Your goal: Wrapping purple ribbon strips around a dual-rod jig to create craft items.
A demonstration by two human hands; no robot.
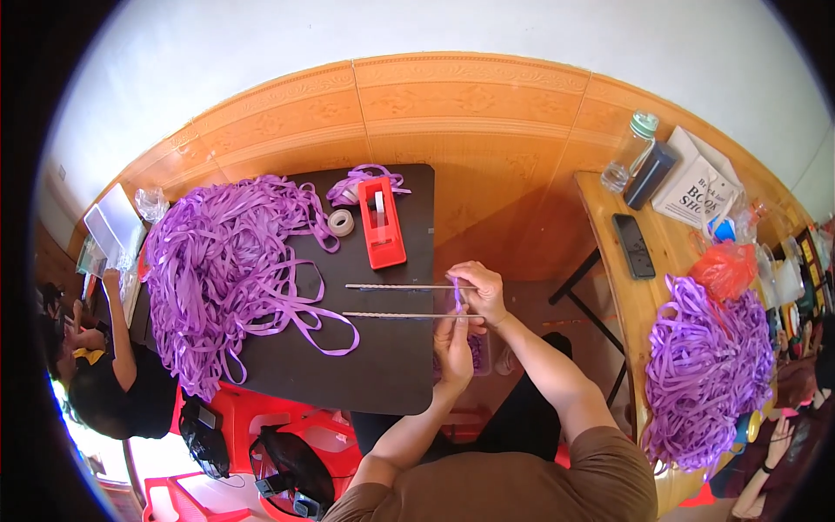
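Two slim rods, an upper rod and a lower rod, run side by side over the right part of the dark table and past its edge. A short purple ribbon spans the gap between them near their right ends. My right hand pinches this ribbon by the upper rod. Below it, my left hand is closed with its fingertips on the ribbon at the lower rod. A large heap of loose purple ribbon covers the table's left side, one loop trailing toward the rods.
On the dark table are a red tape dispenser and a tape roll. A wooden table at right holds another ribbon heap, a phone and bottles. Red stools stand lower left. Other people sit at both sides.
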